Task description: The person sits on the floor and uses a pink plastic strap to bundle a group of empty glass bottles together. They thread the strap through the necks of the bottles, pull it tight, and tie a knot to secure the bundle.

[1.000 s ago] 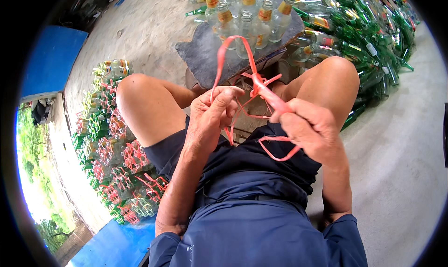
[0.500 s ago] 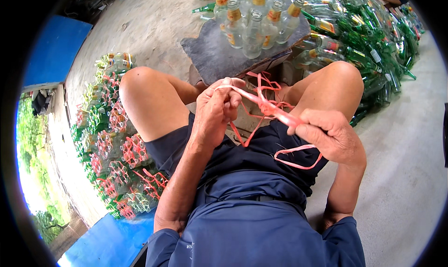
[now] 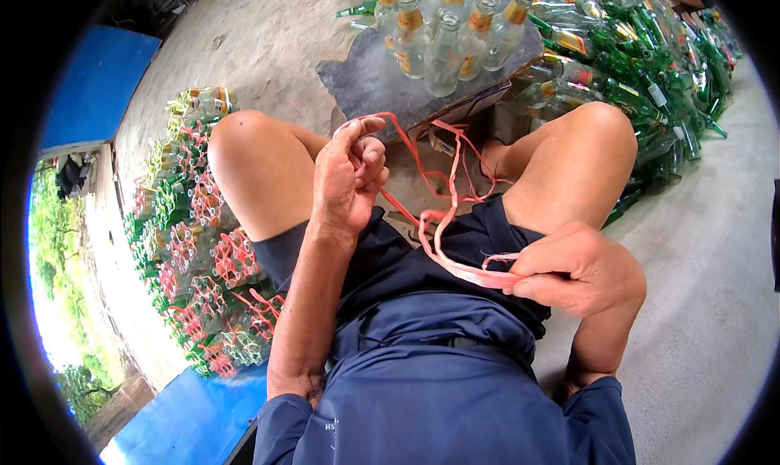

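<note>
Loops of pink plastic twine [image 3: 443,250] hang slack between my two hands, over my lap. My right hand [image 3: 581,270] pinches several strands together between thumb and fingers, above my right thigh. Near the inner side of my left knee, my left hand [image 3: 351,173] is raised with its fingers curled. A strand of the twine runs over its index finger, and another comes out below the palm. Beyond my hands, a group of clear glass bottles [image 3: 443,55] stands upright on a dark slab [image 3: 357,87]. Orange-yellow labels circle most of their necks.
A big heap of green and clear bottles [image 3: 642,67] lies at the far right. To my left are stacked bottles [image 3: 191,246] bound with pink and yellow-green twine. Blue panels [image 3: 97,83] stand at the left, and concrete floor [image 3: 699,302] extends to the right.
My hands have moved apart, the right one down and nearer me, the left slightly left. The twine, taut and bunched before, has spread into loose loops.
</note>
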Motion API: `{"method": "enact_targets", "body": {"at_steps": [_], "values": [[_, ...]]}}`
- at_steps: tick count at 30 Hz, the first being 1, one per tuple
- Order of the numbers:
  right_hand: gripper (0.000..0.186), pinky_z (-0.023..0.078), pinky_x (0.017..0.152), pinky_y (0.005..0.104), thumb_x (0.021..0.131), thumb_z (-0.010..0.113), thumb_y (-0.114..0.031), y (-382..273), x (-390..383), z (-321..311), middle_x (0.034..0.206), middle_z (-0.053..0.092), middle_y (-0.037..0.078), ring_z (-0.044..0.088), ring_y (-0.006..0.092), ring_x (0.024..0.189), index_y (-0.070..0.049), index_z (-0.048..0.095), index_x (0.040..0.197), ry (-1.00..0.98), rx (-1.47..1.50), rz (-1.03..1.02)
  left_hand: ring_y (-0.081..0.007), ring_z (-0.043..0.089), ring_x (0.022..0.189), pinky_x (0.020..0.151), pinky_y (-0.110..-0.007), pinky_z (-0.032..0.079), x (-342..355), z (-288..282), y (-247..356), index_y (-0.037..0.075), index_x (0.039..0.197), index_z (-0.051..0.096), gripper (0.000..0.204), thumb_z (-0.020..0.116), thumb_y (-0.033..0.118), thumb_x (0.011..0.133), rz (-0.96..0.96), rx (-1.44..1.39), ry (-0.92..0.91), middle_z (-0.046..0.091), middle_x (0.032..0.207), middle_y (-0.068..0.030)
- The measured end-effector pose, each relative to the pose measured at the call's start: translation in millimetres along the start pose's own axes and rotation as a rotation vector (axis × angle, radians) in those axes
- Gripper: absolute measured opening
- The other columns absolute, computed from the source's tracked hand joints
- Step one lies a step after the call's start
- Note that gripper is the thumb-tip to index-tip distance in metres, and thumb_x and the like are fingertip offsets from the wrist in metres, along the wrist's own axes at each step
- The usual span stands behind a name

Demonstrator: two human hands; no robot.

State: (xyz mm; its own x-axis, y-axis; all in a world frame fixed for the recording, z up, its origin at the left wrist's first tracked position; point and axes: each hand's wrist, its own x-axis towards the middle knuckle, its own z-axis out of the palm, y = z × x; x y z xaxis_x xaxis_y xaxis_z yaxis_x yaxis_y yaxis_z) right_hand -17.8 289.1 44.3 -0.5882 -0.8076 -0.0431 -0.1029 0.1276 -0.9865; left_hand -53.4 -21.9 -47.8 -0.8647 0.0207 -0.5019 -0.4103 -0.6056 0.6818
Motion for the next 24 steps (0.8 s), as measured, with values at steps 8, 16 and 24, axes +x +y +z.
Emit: {"method": "enact_targets", "body": {"at_steps": [8,16,24], "values": [[0.022,0.043,0.048,0.032,0.097,0.069,-0.013,-0.5,-49.8,-43.9,0.068,0.069,0.009,0.059,0.0184,0.05,0.006,0.073,0.085,0.392,0.144,-0.322,-0.0053,0.032,0.045,0.047,-0.024,0.027,10.8,-15.2,-4.3,0.003,0.118,0.065,0.026,0.055,0.025,0.108,0.035,0.07,0.098,0.054,0.068,0.0014],[0.031,0.017,0.04,0.0234,0.113,0.05,-0.023,-2.3,-79.3,-63.5,0.06,0.038,-0.007,0.025,0.0005,0.044,0.006,0.061,0.11,0.647,0.455,-0.342,-0.0026,0.041,0.057,0.051,-0.021,0.033,3.1,-18.5,-14.1,0.004,0.115,0.068,0.021,0.062,0.021,0.104,0.12,0.365,0.037,0.059,0.077,0.0032],[0.038,0.019,0.044,0.023,0.115,0.04,-0.021,-18.9,-69.1,-74.6,0.065,0.037,-0.006,0.023,0.002,0.048,0.008,0.06,0.127,0.669,0.532,-0.5,-0.0021,0.046,0.062,0.055,-0.02,0.042,-0.9,-10.4,-36.5,0.005,0.118,0.069,0.023,0.062,0.022,0.104,0.121,0.648,-0.049,0.061,0.084,0.0038]]}}
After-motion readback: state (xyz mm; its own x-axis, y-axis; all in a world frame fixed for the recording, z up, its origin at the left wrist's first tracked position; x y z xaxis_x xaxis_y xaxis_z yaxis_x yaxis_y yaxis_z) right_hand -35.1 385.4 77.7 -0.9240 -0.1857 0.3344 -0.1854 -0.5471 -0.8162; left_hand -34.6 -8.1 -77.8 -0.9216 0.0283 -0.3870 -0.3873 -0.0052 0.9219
